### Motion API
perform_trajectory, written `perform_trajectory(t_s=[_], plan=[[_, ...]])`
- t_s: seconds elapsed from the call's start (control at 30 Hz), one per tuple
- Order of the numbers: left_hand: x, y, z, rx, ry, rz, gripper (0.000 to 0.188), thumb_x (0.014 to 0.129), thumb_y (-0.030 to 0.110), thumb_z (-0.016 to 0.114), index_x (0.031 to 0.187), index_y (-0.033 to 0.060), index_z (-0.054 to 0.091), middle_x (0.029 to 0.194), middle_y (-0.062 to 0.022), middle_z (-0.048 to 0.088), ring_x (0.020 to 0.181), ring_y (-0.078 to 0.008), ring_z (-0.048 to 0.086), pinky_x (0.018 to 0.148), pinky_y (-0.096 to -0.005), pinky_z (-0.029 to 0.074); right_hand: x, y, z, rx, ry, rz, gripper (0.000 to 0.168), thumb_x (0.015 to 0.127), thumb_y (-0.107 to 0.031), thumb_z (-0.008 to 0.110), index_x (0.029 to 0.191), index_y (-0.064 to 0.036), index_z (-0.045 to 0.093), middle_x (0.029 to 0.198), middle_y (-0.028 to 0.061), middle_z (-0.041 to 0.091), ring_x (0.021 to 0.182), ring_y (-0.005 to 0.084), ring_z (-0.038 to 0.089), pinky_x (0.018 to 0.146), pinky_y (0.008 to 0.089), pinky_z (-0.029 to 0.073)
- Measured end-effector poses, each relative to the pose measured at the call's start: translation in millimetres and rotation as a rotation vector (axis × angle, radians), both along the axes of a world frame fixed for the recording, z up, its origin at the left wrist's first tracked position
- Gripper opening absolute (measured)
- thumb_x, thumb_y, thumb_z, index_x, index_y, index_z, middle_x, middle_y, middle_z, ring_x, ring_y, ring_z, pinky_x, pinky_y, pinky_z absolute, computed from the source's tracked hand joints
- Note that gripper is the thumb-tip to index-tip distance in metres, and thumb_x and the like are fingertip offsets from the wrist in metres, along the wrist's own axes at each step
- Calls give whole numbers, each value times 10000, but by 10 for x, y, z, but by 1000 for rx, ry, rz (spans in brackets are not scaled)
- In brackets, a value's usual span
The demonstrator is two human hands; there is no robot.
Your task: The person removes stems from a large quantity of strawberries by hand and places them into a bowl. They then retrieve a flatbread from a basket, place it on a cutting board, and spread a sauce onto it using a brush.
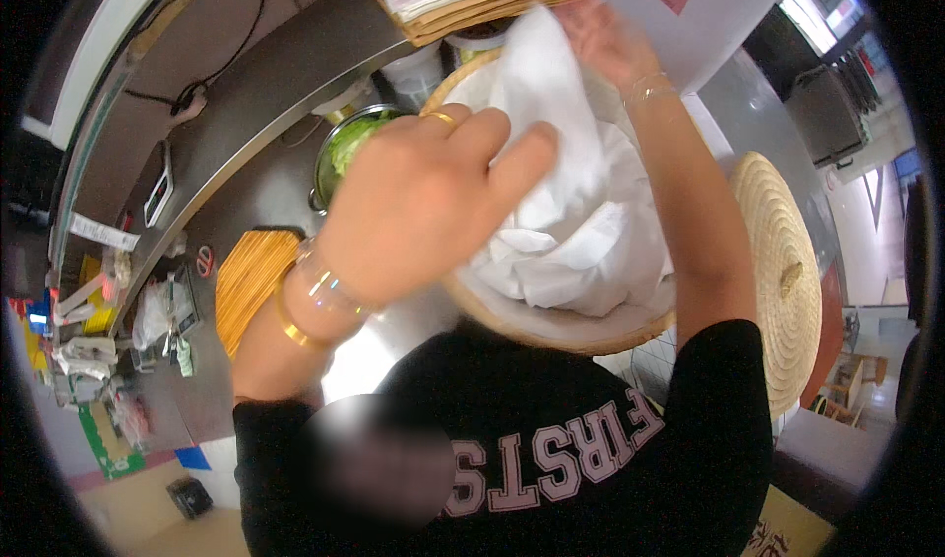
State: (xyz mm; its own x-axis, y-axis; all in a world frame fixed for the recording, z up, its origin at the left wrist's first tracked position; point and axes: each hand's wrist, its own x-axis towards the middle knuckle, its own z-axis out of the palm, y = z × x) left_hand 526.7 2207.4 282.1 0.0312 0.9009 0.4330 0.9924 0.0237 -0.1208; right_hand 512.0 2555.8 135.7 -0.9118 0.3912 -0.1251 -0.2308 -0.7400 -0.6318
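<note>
A white cloth (583, 254) lies bunched inside a round, pale-rimmed basket (561, 339) in front of me. One part of the cloth rises to a peak at the far side. My right hand (609, 40), blurred, reaches across the basket and has its fingers at this raised part. Over the basket's left side is my left hand (432, 199), its back towards me and its fingers curled. Its fingertips overlap the cloth in view, but I cannot tell whether they pinch it. What lies under the cloth is hidden.
A coiled woven lid (782, 284) stands right of the basket. Left are a metal pot of green leaves (351, 144) and a wooden board (251, 284). Stacked paper (487, 3) sits on a raised shelf (310, 37) beyond. Red-handled scissors (205, 260) lie farther left.
</note>
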Motion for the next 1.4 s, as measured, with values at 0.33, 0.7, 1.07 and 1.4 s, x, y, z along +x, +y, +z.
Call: perform_trajectory(t_s=[0.33, 0.7, 1.07, 1.4], plan=[[-478, 1297, -2154, -507, -358, 65, 261, 853, 219, 510, 1016, 66, 645, 1005, -167, 657, 939, -304, 633, 827, -381, 489, 845, -897, -1045, 1091, -622, -57, 226, 897, -204, 453, 796, -30, 556, 760, 71, 574, 743, 158, 584, 674, 291, 476], [-1044, 1265, -2194, -575, -26, -120, 423, 849, 52, 476, 1266, 124, 463, 1086, -184, 607, 963, -336, 625, 815, -413, 513, 836, -1665, -1506, 1918, -787, 757, 211, 813, -93, 545, 972, -43, 673, 1068, 162, 656, 1008, 295, 632, 824, 428, 504], [-890, 1248, -2838, -751, -47, 335, 855, 657, 500, 728, 1365, 132, 419, 1375, -161, 445, 1281, -309, 408, 1085, -413, 302, 736, -1759, -1252, 1955, -479, 1048, 197, 792, -147, 584, 929, -50, 686, 967, 175, 664, 941, 319, 631, 817, 419, 481], [-1069, 1616, -2793, -651, -292, 582, 501, 822, 432, 574, 1203, 107, 588, 1267, -190, 543, 1203, -287, 493, 1026, -409, 352, 691, -2399, -1857, 1778, -148, 668, 179, 825, -168, 534, 817, -41, 659, 865, 179, 633, 850, 300, 614, 758, 411, 475]])
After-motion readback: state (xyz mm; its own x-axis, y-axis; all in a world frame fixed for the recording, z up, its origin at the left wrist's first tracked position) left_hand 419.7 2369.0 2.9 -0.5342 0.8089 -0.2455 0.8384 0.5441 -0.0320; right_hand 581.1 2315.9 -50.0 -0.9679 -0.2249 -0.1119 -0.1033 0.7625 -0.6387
